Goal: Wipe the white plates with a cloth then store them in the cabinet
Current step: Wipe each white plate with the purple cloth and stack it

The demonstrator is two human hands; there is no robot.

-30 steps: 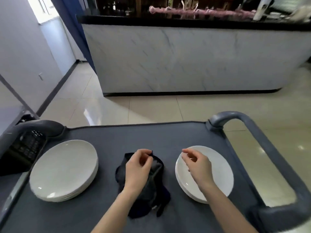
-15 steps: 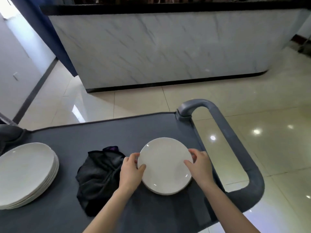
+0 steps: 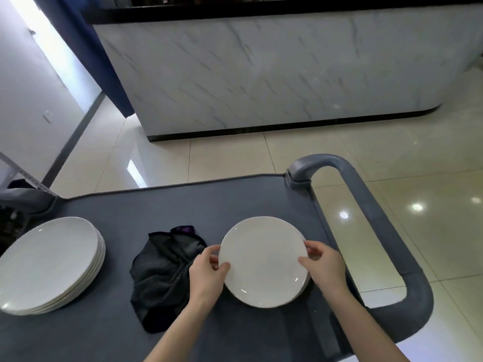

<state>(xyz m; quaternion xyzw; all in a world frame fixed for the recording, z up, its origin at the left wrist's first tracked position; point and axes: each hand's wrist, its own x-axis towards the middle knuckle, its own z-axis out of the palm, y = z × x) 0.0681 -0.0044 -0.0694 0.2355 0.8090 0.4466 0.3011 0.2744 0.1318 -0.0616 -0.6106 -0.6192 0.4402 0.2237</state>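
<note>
I hold the top plate [image 3: 261, 259] near the right edge of the cart [image 3: 183, 205]. My left hand [image 3: 206, 273] pinches its left rim and my right hand [image 3: 324, 267] pinches its right rim, thumbs on top. I judge it stiff, smooth, breakable and a little slippery, so two opposite rims are the safe hold. It seems to rest on others like it. The cloth [image 3: 162, 273] lies crumpled just to the left, and a taller stack [image 3: 49, 259] sits at the left edge. I see no cabinet here.

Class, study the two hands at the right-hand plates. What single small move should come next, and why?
Probably lift the right-hand plates straight up, kept level. The left hand and right hand grip opposite rims, thumbs on top, and the dark cloth lies on the cart in neither hand, so carrying, not wiping, looks next.
</note>
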